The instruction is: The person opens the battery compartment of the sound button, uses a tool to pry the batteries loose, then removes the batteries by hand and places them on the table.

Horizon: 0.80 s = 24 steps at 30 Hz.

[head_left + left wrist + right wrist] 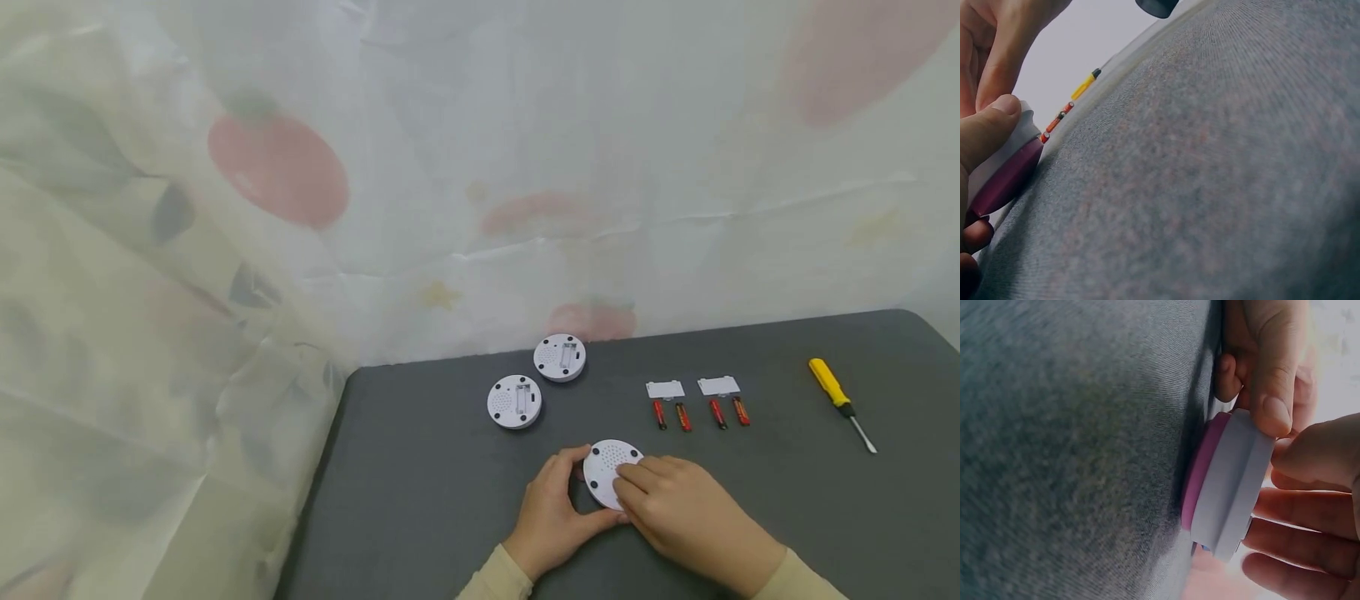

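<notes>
My left hand (549, 515) grips a round white device (610, 457) by its rim, thumb near and fingers on the far side. Small holes and dark round feet mark its upturned back. In the left wrist view its underside is purple (1010, 180); the right wrist view shows a white body (1229, 481) tilted on edge. Fairly straight fingers of my right hand (686, 510) touch the back and cover its right part, so whatever lies beneath them is hidden. Two similar devices, one nearer (501, 405) and one farther (552, 367), lie with uncovered battery compartments upward.
To the right lie two white battery covers, left (665, 390) and right (718, 386), with several red batteries, one being a battery (683, 417), below them. Farther right is a yellow-handled screwdriver (828, 383). A patterned curtain (450, 208) hangs behind the dark table (420, 492).
</notes>
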Tool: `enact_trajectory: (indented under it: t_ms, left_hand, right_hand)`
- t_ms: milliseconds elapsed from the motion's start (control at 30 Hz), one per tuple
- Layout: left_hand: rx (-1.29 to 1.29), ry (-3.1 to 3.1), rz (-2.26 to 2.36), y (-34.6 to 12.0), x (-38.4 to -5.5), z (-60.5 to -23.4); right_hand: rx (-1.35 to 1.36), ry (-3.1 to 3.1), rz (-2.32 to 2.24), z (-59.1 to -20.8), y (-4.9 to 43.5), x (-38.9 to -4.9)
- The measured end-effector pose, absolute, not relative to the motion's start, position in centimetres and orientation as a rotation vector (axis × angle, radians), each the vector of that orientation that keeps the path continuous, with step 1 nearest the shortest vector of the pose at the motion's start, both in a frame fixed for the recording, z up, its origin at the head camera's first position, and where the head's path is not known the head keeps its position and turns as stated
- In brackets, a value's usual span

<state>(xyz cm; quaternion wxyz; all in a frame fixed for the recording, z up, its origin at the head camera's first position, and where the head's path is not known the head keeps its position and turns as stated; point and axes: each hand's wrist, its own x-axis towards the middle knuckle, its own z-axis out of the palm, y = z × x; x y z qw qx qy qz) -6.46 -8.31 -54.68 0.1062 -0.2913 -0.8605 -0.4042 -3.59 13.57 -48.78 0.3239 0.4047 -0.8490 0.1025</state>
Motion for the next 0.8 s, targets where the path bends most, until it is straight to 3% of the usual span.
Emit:
enact_trajectory:
  t_ms: [800]
  left_hand:
    - [-0.849, -2.497, -1.205, -8.03, -6.5, -54.94]
  right_hand:
    - [1.107, -2.229, 0.201, -48.65, 13.2, -3.33]
